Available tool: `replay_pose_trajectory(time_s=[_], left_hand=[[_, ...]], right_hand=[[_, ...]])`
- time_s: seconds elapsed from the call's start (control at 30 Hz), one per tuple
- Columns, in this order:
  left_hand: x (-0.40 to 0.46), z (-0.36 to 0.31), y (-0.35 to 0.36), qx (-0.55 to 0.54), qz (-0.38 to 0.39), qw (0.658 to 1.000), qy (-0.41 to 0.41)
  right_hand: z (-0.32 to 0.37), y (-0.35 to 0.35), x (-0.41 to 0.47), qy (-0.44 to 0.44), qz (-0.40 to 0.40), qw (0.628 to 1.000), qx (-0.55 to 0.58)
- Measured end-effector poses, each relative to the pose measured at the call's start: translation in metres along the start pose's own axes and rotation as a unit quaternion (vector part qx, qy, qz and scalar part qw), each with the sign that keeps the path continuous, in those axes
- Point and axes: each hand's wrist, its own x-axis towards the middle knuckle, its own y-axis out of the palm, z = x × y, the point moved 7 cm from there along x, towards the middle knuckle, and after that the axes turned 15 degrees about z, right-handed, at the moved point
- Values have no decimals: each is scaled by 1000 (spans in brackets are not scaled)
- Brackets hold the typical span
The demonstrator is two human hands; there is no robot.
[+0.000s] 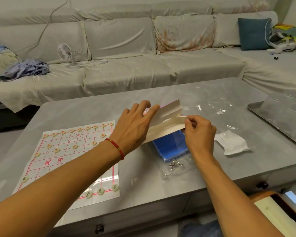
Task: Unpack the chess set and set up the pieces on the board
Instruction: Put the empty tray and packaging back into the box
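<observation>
On the grey bench [92,108], the left hand [135,122] lies with fingers spread against a folded cardboard box [166,120]; the right hand [200,129] pinches its flap. A blue case [169,147] sits beneath the box. The chess board [72,159], carrying round pieces [100,191], lies left of the box.

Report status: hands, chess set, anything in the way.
Left hand flat on folded paper; right hand pinching its edge. Chess pieces partly placed on board. Blue box beneath paper.
</observation>
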Motion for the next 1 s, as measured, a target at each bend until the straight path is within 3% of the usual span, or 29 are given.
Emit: replay_pose_trajectory(time_s=[0.37,0.7,0.83,0.93,1.0], left_hand=[[6,1,17,-33,67,997,-3],[14,-10,26,-88,153,980,95],[26,-5,23,-109,204,970,76],[37,-3,18,-119,214,968,60],[43,-2,15,-129,207,969,48]], right_hand=[[5,-2,-4,-12,2,1000,12],[1,0,-4,-5,3,1000,9],[1,-2,1,-3,28,1000,13],[4,1,2,6,63,996,-60],[18,1,-6,-37,51,990,-125]])
